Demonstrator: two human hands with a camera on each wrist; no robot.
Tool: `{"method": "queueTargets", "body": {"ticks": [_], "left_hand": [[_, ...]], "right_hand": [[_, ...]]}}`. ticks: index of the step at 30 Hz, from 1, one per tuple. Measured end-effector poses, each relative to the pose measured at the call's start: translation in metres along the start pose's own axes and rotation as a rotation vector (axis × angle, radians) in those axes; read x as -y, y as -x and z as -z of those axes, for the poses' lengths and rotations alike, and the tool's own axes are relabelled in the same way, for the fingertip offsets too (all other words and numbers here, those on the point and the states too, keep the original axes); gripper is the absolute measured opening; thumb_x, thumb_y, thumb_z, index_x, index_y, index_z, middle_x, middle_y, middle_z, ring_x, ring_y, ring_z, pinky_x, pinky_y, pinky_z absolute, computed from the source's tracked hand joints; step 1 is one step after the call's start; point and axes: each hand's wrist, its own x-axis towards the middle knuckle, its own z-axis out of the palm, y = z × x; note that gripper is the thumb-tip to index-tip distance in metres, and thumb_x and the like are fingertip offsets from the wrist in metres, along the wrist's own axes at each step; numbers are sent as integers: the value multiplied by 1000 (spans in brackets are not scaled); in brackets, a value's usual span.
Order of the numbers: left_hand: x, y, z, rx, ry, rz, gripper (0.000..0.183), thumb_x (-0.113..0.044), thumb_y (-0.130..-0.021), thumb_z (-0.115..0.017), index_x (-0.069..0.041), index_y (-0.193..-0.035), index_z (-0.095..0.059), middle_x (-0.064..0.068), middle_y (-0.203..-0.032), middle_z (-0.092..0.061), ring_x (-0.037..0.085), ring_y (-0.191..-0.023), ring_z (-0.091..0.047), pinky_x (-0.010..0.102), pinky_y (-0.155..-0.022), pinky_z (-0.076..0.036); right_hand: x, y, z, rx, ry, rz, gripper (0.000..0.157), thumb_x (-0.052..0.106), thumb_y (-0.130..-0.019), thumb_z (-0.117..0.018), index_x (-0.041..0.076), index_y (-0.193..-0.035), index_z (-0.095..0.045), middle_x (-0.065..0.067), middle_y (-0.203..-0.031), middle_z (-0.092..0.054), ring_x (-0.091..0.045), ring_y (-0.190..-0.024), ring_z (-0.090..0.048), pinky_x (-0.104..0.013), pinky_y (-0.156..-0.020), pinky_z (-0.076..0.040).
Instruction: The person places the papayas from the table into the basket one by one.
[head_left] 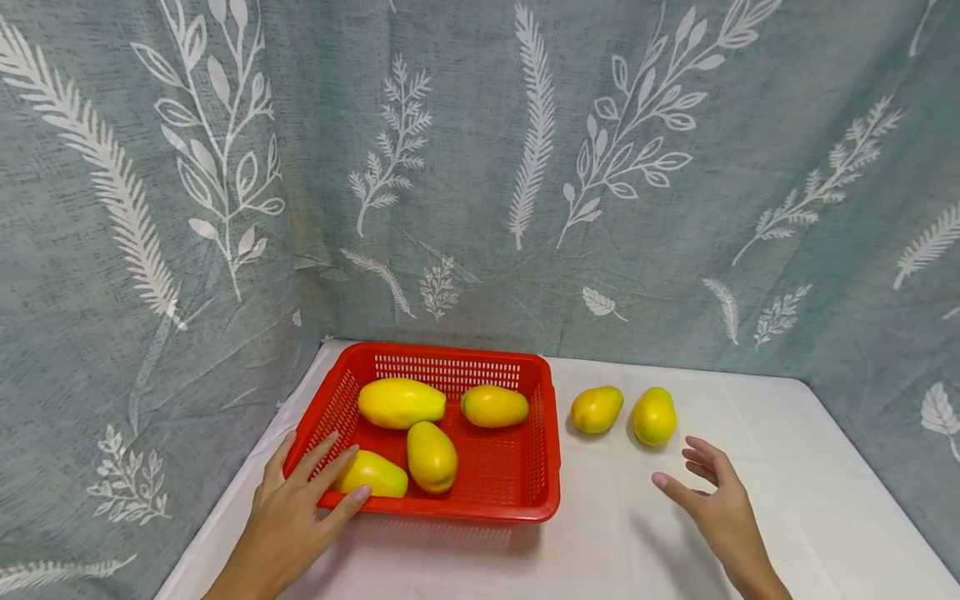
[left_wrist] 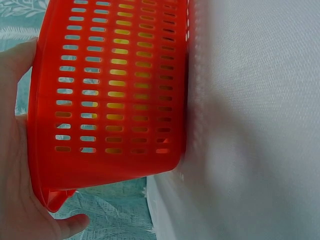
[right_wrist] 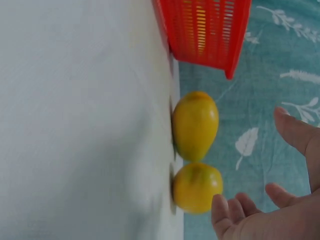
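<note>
A red plastic basket with slotted walls holds several yellow papayas, one of them a plump papaya near the middle. My left hand lies over the basket's front left corner, fingers spread and touching the rim, partly covering the nearest papaya. In the left wrist view that hand is along the rim outside the slotted wall. To the right of the basket, two more papayas lie on the table: a left one and a right one. My right hand hovers just in front of the right one, holding nothing, its thumb apart from the loosely bent fingers.
White cloth covers the table. A blue-green curtain with white leaf prints hangs behind and on both sides, close to the table's edges. The basket's right wall stands close to the left loose papaya.
</note>
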Motion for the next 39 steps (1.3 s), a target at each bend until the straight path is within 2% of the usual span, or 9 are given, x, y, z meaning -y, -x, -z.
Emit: {"method": "queueTargets", "body": {"ticks": [9, 11, 13, 16, 17, 25, 39], "left_hand": [[-1, -2, 3, 17, 12, 22, 68, -57, -95, -70, -12, -146, -65, 24, -156, -53, 57, -152, -16, 82, -115, -20], [-1, -2, 3, 13, 12, 19, 68, -56, -95, -70, -12, -146, -65, 23, -156, -53, 56, -152, -16, 81, -115, -21], [-1, -2, 3, 10, 11, 14, 67, -56, -96, -70, -12, -146, -65, 23, -155, -53, 56, -152, -17, 81, -115, -21], [-1, -2, 3, 5, 7, 10, 67, -56, -96, -71, -12, -145, -66, 23, -155, -53, 56, -152, -16, 81, -114, -22], [-1, -2, 3, 5, 10, 10, 67, -56, -96, -71, -12, -145, -66, 23, -155, -53, 56, -152, -16, 81, -114, -21], [-1, -1, 2, 5, 6, 11, 66, -55, -96, -70, -12, -146, -66, 23, -156, -53, 57, -152, -17, 82, -113, -23], [-1, 0, 1, 0, -14, 9, 65, -54, -95, -72, -13, -145, -67, 22, -156, -54, 56, -152, -18, 83, -110, -26]], "right_hand": [[-3, -9, 1, -23, 11, -12, 97, 42, -94, -82, 9, -166, -27, -21, -162, -41, -39, -150, -38, -1, -85, -37], [-3, -12, 1, -17, 18, -22, 98, 42, -94, -82, 9, -167, -24, -22, -163, -39, -39, -151, -37, -10, -96, -43], [-4, -15, 1, -15, 15, -30, 100, 43, -95, -81, 9, -168, -22, -22, -164, -37, -40, -152, -36, -27, -109, -46], [-5, -19, 0, -15, 6, -31, 103, 44, -94, -81, 9, -169, -19, -23, -165, -35, -41, -153, -33, -54, -119, -40], [-5, -21, 0, -18, -1, -28, 104, 43, -94, -82, 8, -169, -19, -24, -165, -35, -42, -153, -33, -57, -120, -38], [-6, -34, -5, -36, -23, -3, 103, 36, -94, -83, 3, -168, -18, -30, -164, -32, -47, -152, -33, -61, -121, -37], [-8, -58, -20, -50, 12, 23, 102, 32, -94, -83, -6, -165, -18, -38, -159, -29, -51, -146, -36, -65, -119, -37]]}}
